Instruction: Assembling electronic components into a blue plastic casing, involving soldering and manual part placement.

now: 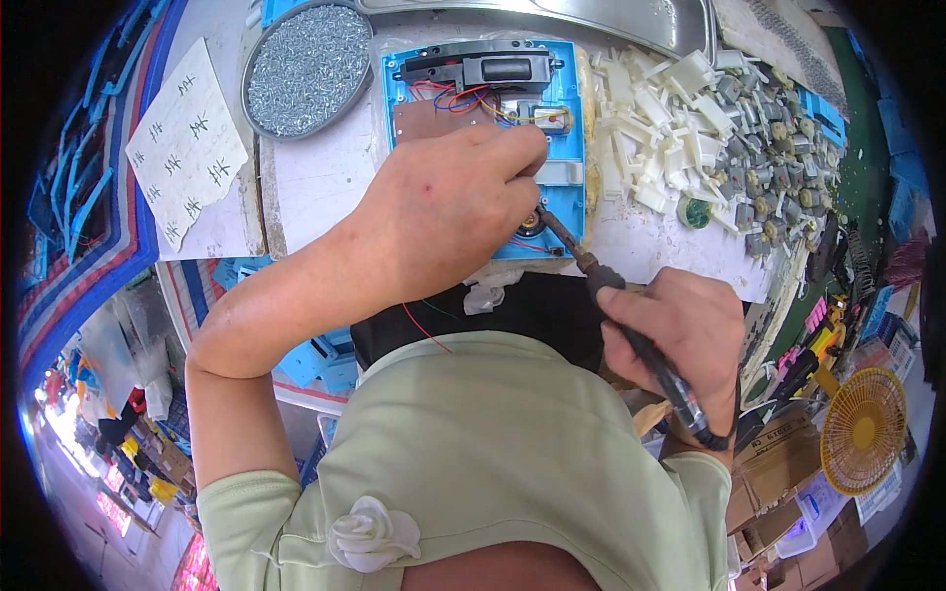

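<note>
In front of me lies an open blue plastic housing [567, 202] with electronic parts inside. My right hand [685, 320] is closed around a soldering iron [579, 254], whose tip reaches down to a small round part [530, 225] in the lower part of the housing. Across the housing's left side is my left hand [448, 202], its fingers pinched together close to the iron's tip. Whatever they hold is hidden. Red, blue and yellow wires [468, 98] run beside a brown board [439, 118] and a black part [503, 69]. A loose red wire [424, 330] hangs below my left wrist.
A round dish [246, 98] of small screws stands at the back left, beside a marked paper sheet [187, 148]. White plastic pieces [650, 118] and small grey motors [774, 177] are heaped to the right. A metal tray [631, 25] lies behind. A yellow fan [864, 430] stands lower right.
</note>
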The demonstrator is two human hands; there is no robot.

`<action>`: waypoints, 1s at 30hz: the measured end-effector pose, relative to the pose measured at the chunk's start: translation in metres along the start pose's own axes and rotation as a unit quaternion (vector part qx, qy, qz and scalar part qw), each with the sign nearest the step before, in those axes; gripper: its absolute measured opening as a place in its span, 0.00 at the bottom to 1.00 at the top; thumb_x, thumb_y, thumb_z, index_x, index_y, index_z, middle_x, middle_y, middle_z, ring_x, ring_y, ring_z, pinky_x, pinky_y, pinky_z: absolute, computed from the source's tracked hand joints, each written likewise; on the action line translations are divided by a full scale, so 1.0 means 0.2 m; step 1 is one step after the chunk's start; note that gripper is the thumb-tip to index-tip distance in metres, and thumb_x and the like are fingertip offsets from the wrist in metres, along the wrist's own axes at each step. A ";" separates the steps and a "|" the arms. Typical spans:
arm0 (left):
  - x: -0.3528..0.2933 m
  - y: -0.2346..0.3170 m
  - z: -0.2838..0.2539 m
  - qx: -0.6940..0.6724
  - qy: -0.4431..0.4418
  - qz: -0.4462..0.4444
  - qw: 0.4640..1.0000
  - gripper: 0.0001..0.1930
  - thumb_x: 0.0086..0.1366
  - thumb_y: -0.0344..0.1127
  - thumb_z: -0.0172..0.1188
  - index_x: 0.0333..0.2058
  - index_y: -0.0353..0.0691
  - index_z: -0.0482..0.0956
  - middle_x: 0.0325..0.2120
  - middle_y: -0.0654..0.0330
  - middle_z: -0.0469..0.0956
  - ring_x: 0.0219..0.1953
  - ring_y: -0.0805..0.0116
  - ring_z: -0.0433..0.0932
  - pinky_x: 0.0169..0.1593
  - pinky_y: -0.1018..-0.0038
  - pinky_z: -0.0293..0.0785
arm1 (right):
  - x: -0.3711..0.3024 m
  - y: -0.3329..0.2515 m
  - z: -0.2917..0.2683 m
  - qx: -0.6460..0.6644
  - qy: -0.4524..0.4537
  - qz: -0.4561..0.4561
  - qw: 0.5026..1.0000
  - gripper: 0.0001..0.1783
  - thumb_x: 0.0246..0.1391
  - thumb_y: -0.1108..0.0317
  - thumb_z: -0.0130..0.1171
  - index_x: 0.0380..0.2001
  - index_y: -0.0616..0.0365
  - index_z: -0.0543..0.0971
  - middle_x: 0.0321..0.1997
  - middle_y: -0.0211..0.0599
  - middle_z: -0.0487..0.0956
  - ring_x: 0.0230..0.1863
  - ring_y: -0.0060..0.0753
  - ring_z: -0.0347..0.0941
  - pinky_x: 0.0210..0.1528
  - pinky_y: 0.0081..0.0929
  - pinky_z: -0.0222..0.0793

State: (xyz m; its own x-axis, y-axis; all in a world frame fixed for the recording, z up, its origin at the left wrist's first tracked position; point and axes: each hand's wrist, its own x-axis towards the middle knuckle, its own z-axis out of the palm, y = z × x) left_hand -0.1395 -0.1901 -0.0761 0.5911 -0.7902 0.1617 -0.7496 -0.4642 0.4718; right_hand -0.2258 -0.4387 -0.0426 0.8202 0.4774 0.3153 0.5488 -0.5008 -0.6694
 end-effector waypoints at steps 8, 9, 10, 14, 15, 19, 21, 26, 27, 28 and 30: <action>-0.01 0.00 0.00 0.001 0.004 -0.002 1.000 0.08 0.52 0.26 0.69 0.29 0.39 0.78 0.36 0.60 0.75 0.37 0.58 0.80 0.35 0.66 0.78 | -0.04 -0.05 -0.05 0.015 0.043 0.023 0.999 0.19 0.41 0.80 0.70 0.41 0.63 0.83 0.19 0.33 0.73 0.17 0.34 0.69 0.20 0.30 0.64; -0.01 0.00 -0.01 0.004 0.005 -0.004 1.000 0.08 0.52 0.26 0.69 0.29 0.39 0.78 0.36 0.60 0.75 0.37 0.58 0.80 0.36 0.66 0.78 | -0.05 -0.06 -0.06 0.023 0.046 0.032 0.998 0.18 0.42 0.80 0.69 0.41 0.63 0.83 0.19 0.34 0.73 0.17 0.35 0.70 0.20 0.31 0.65; -0.01 0.01 -0.01 0.005 0.001 -0.005 1.000 0.08 0.52 0.26 0.69 0.29 0.39 0.78 0.36 0.60 0.75 0.37 0.58 0.80 0.36 0.65 0.78 | -0.06 -0.06 -0.08 0.016 0.049 0.033 0.998 0.15 0.44 0.77 0.69 0.39 0.64 0.83 0.18 0.34 0.73 0.17 0.36 0.70 0.20 0.30 0.65; 0.01 0.00 -0.02 -0.003 -0.009 0.004 1.000 0.08 0.52 0.26 0.69 0.30 0.39 0.78 0.37 0.60 0.75 0.38 0.57 0.80 0.37 0.64 0.78 | -0.23 -0.06 -0.18 -0.020 0.109 0.077 0.991 0.14 0.51 0.73 0.68 0.40 0.66 0.80 0.23 0.38 0.77 0.20 0.31 0.72 0.24 0.26 0.67; 0.00 0.00 -0.02 -0.001 -0.008 -0.003 1.000 0.08 0.52 0.26 0.69 0.30 0.39 0.78 0.37 0.59 0.75 0.38 0.57 0.80 0.38 0.64 0.78 | -0.34 -0.04 -0.21 -0.021 0.153 0.111 0.982 0.14 0.52 0.74 0.68 0.42 0.66 0.80 0.24 0.37 0.77 0.21 0.30 0.72 0.25 0.26 0.67; 0.00 -0.01 0.00 0.007 0.003 0.005 1.000 0.08 0.52 0.25 0.68 0.29 0.38 0.78 0.38 0.57 0.77 0.39 0.54 0.81 0.39 0.63 0.79 | -0.76 0.08 -0.45 0.057 0.466 0.268 0.842 0.10 0.59 0.73 0.61 0.43 0.65 0.77 0.28 0.32 0.75 0.23 0.20 0.67 0.26 0.18 0.61; 0.00 0.00 -0.01 0.006 0.005 0.002 1.000 0.08 0.52 0.23 0.68 0.30 0.37 0.79 0.37 0.55 0.77 0.39 0.53 0.81 0.40 0.63 0.79 | -0.96 0.14 -0.68 0.112 0.570 0.246 0.776 0.06 0.61 0.75 0.56 0.40 0.65 0.77 0.26 0.32 0.73 0.20 0.19 0.63 0.23 0.17 0.57; 0.02 0.01 0.00 -0.008 0.011 0.016 1.000 0.10 0.51 0.23 0.69 0.32 0.36 0.80 0.36 0.55 0.77 0.38 0.55 0.80 0.40 0.63 0.78 | -1.21 0.13 -0.87 -0.080 0.672 0.247 0.693 0.04 0.56 0.78 0.55 0.31 0.67 0.79 0.22 0.31 0.72 0.16 0.18 0.60 0.18 0.17 0.52; 0.02 0.01 0.00 -0.010 0.005 0.012 1.000 0.10 0.51 0.23 0.70 0.33 0.36 0.81 0.36 0.55 0.78 0.37 0.55 0.80 0.40 0.63 0.78 | -1.20 0.15 -0.87 -0.086 0.678 0.261 0.682 0.05 0.56 0.78 0.54 0.31 0.67 0.79 0.23 0.31 0.73 0.16 0.17 0.60 0.18 0.16 0.52; 0.02 0.01 0.00 -0.012 0.009 0.018 1.000 0.10 0.51 0.23 0.70 0.34 0.36 0.81 0.37 0.55 0.78 0.37 0.55 0.81 0.40 0.63 0.78 | -1.20 0.19 -0.88 -0.092 0.677 0.254 0.685 0.05 0.56 0.78 0.55 0.32 0.67 0.80 0.23 0.30 0.74 0.18 0.16 0.61 0.19 0.16 0.52; 0.01 0.00 0.00 -0.010 0.015 0.021 1.000 0.11 0.51 0.23 0.70 0.35 0.36 0.82 0.37 0.55 0.78 0.37 0.54 0.81 0.40 0.63 0.78 | -1.13 0.34 -0.89 -0.087 0.704 0.251 0.659 0.04 0.57 0.77 0.58 0.33 0.65 0.81 0.23 0.28 0.73 0.19 0.15 0.62 0.21 0.16 0.53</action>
State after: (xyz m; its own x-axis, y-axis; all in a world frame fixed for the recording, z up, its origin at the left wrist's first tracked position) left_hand -0.1394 -0.1915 -0.0761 0.5677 -0.7964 0.2087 -0.7688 -0.4222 0.4803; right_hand -0.3456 -0.7097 -0.0399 0.1762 -0.8609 0.4772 0.0610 -0.4743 -0.8782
